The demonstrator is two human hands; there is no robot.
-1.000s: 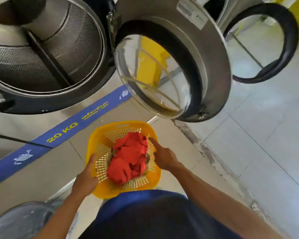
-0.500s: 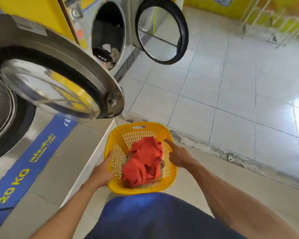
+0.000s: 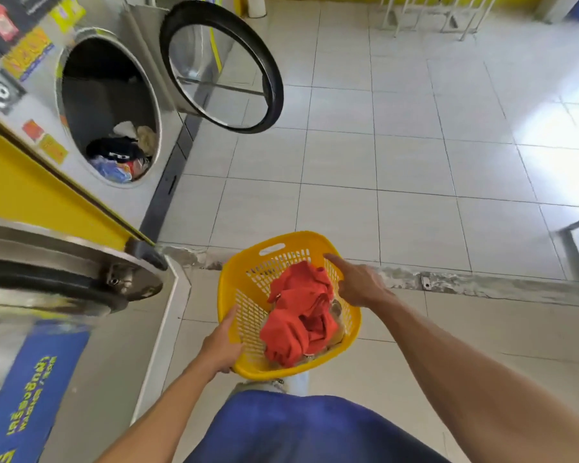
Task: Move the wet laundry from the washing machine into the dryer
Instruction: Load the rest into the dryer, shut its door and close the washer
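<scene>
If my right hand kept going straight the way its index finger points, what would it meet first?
The right hand points up-left across the yellow laundry basket. It would probably meet the basket's far rim first, near the handle slot, though height above the rim is unclear.

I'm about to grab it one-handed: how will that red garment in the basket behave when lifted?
The red garment lies crumpled in folds, so it will probably hang limp and unfurl. If wet, it is likely heavy for its size. It may drag the paler cloth beside it.
</scene>
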